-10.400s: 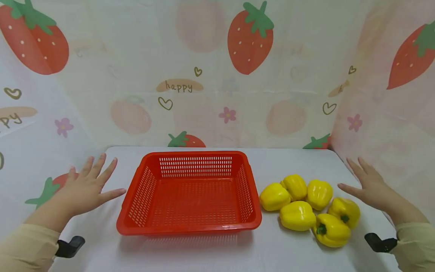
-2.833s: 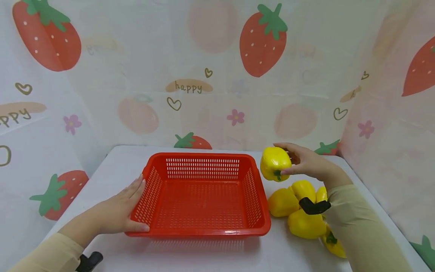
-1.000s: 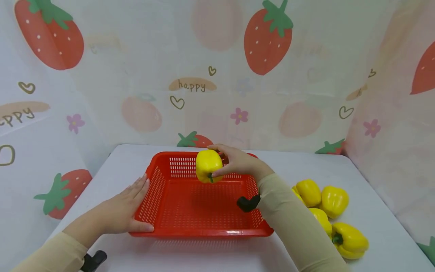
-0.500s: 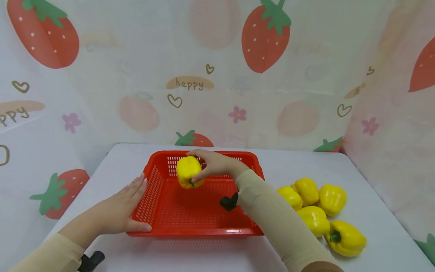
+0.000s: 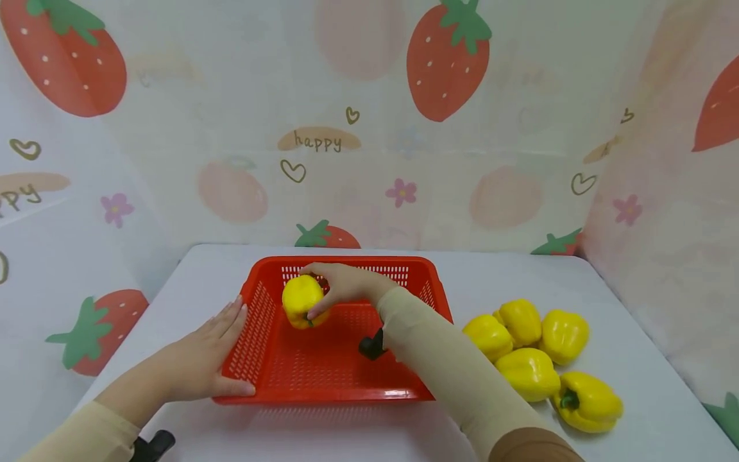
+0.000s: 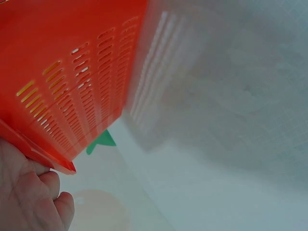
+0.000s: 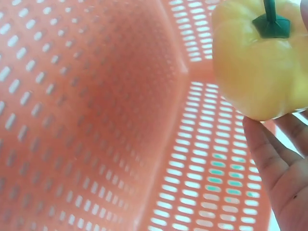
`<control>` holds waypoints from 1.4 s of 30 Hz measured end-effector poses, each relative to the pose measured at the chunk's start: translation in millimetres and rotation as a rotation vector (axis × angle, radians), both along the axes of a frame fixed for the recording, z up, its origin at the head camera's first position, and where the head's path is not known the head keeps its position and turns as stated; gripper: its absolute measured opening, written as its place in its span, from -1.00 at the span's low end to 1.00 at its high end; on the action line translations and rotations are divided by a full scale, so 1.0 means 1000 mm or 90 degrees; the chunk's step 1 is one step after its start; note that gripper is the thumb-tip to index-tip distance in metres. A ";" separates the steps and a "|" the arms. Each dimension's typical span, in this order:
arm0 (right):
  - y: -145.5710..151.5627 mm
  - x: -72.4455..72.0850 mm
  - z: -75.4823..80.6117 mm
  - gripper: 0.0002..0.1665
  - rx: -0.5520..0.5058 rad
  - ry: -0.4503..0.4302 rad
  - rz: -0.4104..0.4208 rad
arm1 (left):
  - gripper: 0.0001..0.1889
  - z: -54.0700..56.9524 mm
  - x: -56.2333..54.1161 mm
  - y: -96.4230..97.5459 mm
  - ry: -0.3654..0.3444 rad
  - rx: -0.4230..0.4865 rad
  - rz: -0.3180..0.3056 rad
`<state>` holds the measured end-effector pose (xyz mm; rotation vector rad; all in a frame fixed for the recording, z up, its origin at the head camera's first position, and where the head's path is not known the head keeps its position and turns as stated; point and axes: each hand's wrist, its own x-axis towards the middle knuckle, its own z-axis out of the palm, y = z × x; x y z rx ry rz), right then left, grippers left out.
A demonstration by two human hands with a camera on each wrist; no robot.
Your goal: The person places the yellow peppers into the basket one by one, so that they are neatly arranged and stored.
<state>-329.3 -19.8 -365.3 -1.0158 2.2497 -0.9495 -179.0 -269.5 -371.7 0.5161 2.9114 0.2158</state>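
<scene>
My right hand grips a yellow bell pepper between fingers and thumb, with its green stem facing me. The pepper hangs inside the red plastic basket, towards its back left; the right wrist view shows the pepper apart from the slotted walls. Whether its underside touches the basket floor is unclear. My left hand rests on the basket's left rim, fingers straight along it and thumb at the front corner. In the left wrist view, that hand lies against the rim.
Several more yellow bell peppers lie grouped on the white table, right of the basket. My right forearm reaches across the basket's right wall. A strawberry-print cloth stands behind and on both sides.
My right hand has lifted one pepper from the group, carried it left over the basket's right wall, and lowered it inside. My left hand has come to rest on the basket's left rim.
</scene>
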 end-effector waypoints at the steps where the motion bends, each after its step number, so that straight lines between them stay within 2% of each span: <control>1: -0.002 0.000 -0.002 -0.12 0.002 -0.001 0.002 | 0.34 0.000 0.000 -0.001 0.000 -0.001 -0.001; 6: -0.010 -0.001 -0.012 -0.14 0.008 0.003 -0.002 | 0.34 -0.002 0.000 -0.003 0.008 -0.004 -0.005; 13: -0.014 -0.004 -0.018 -0.10 0.025 0.012 0.005 | 0.34 -0.006 0.001 -0.002 0.033 -0.002 -0.013; 28: -0.023 -0.007 -0.035 -0.09 0.042 0.038 -0.045 | 0.34 -0.005 0.001 -0.003 0.030 0.005 -0.012; 35: -0.030 -0.007 -0.046 -0.03 0.062 0.062 -0.032 | 0.34 -0.003 0.005 -0.002 0.039 0.005 -0.021; 42: -0.035 -0.005 -0.048 -0.06 0.078 0.061 -0.040 | 0.33 -0.004 0.004 -0.003 0.043 0.001 -0.024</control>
